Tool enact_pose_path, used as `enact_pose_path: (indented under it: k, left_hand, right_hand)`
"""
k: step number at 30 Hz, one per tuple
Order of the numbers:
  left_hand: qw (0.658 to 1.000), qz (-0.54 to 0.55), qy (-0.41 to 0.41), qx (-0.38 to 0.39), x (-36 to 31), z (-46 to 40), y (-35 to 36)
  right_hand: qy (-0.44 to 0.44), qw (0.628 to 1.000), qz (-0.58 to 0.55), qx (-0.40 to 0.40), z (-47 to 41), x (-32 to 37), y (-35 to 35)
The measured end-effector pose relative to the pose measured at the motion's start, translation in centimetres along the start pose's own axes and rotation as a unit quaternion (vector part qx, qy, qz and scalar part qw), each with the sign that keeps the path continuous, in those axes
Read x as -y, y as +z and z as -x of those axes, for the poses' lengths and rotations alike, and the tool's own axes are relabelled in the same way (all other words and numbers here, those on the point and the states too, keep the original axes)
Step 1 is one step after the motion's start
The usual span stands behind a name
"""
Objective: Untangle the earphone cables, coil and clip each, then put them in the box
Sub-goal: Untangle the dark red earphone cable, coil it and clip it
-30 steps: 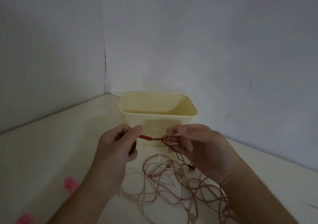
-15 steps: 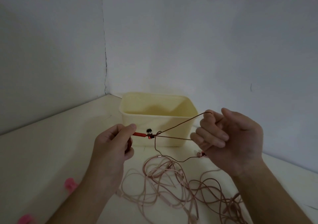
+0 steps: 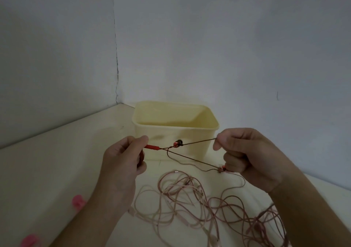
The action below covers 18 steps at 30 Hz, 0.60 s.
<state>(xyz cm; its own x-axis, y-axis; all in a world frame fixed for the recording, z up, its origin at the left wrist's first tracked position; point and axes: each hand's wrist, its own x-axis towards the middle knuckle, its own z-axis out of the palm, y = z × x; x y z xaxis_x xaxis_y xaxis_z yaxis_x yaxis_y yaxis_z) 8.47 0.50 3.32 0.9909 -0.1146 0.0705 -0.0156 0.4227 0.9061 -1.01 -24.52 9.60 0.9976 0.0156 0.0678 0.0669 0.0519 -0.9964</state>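
Pale grey walls meet in a corner behind a cream worktop [image 3: 47, 170]. Between my hands I see a thin dark-brown earphone cable [image 3: 191, 156] stretched in two taut strands that fork from a red sleeve [image 3: 152, 147]; a small black-and-red earbud [image 3: 178, 143] hangs at the fork and another earbud [image 3: 221, 169] sits by my right hand. I can read no brand or writing anywhere. My left hand [image 3: 123, 159] pinches the red sleeve between thumb and forefinger. My right hand [image 3: 248, 157] pinches the upper strand at the fingertips, its lower fingers curled round the second strand. Just beyond both hands stands the pale yellow box [image 3: 175, 132]. Below them a pink cable tangle [image 3: 209, 205] sprawls on the worktop. Left of my left forearm lie two pink clips [image 3: 77, 202].
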Motion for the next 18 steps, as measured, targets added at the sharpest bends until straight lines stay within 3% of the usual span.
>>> enact_pose_path:
  k: [3, 8, 13, 18]
  left_hand:
    - [1.0, 0.006, 0.001, -0.001, -0.1, 0.0, 0.1]
    - [1.0, 0.008, -0.003, 0.002, -0.1, 0.1, 0.2]
    - [1.0, -0.003, -0.008, 0.014, 0.1, 0.3, 0.3]
    - [1.0, -0.013, -0.009, 0.016, 0.2, 0.2, 0.4]
  right_hand:
    - [-0.054, 0.996, -0.049, -0.048, -0.1, 0.0, -0.2]
    - [-0.064, 0.99, -0.042, -0.12, -0.3, 0.1, -0.1]
    - [-0.05, 0.993, 0.045, -0.098, -0.8, -0.2, 1.3]
    - [-0.028, 0.997, -0.023, -0.061, -1.2, -1.3, 2.3]
